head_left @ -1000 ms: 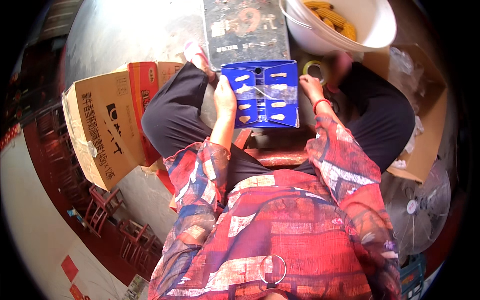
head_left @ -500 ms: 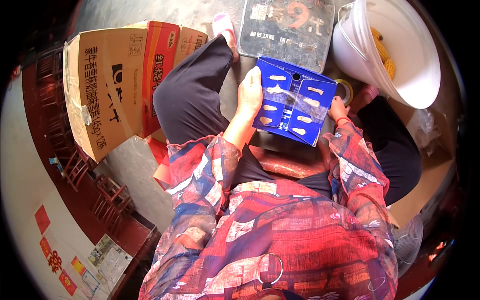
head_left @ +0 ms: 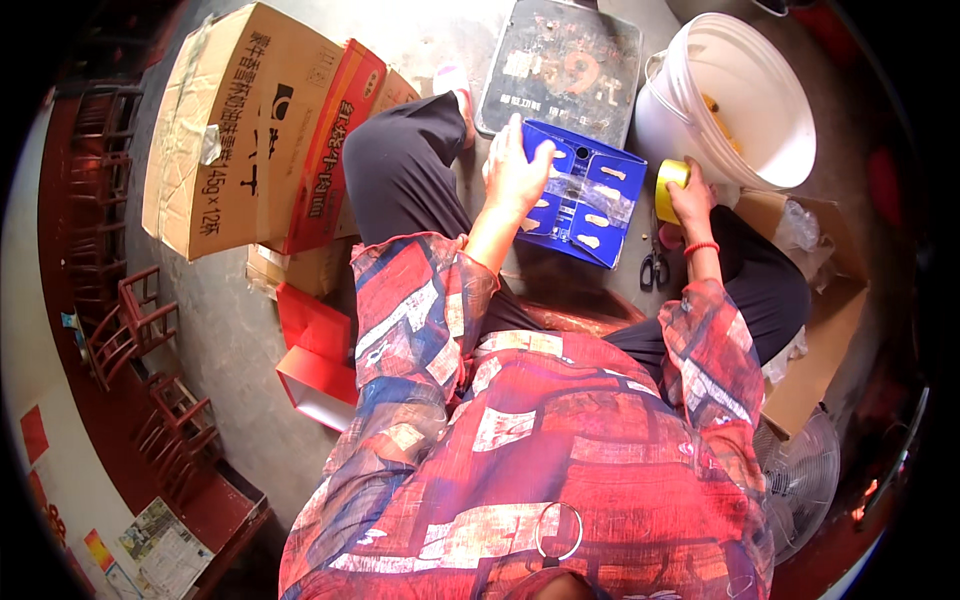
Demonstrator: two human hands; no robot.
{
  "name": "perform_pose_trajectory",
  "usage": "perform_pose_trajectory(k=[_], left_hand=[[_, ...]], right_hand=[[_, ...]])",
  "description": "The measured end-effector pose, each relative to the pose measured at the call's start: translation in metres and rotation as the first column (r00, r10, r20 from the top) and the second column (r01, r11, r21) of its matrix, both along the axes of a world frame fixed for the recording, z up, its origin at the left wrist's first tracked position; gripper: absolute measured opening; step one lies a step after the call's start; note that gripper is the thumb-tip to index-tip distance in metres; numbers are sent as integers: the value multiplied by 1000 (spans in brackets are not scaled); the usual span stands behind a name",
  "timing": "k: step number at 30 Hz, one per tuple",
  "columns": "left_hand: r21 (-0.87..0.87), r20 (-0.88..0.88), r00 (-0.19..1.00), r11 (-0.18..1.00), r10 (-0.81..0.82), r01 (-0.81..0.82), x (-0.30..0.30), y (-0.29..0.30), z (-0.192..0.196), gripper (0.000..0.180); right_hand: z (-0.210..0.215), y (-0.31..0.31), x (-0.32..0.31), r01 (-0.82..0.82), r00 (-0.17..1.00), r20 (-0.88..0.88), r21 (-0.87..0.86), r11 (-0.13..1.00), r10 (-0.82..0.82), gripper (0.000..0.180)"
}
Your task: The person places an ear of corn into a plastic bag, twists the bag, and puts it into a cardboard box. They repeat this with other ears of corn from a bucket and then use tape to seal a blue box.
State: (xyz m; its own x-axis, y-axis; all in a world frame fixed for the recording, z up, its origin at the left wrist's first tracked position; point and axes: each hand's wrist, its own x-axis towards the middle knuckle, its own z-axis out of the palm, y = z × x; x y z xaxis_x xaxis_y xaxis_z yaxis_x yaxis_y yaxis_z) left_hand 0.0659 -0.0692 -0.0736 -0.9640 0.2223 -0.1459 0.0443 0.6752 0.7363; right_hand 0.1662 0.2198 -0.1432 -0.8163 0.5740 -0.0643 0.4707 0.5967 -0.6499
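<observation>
A flat blue cardboard box [head_left: 590, 240] sits in front of my lap, with a strip of clear tape across its middle and several pale torn patches on its face. My left hand [head_left: 515, 178] rests at the box's left edge, fingers stretched and thumb apart; its underside is hidden. To the right of the box, my right hand [head_left: 692, 202] grips a roll of yellow tape [head_left: 669, 180]. Black-handled scissors [head_left: 654, 268] lie just below the tape, beside my right leg.
A dark, scuffed board [head_left: 560, 75] lies beyond the box. At the far right a white bucket [head_left: 680, 120] holds yellow corn cobs. Large cartons [head_left: 230, 150] stand left, near an open red box [head_left: 315, 385]. A carton with plastic bags [head_left: 835, 320] and a fan [head_left: 805, 480] are right.
My right hand has left the box's right edge and taken hold of the tape roll. My left hand's fingers have straightened at the box's edge. The whole view has shifted.
</observation>
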Motion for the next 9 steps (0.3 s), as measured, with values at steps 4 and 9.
perform_pose_trajectory(k=[4,9], left_hand=[[-228,-165,983,973,-81,42,20,8,-5,79],[194,-281,959,977,-34,91,17,14,16,59]], right_hand=[[106,-39,16,-60,955,-287,-439,897,-77,62],[184,-90,56,-440,788,-604,-688,577,-120,70]])
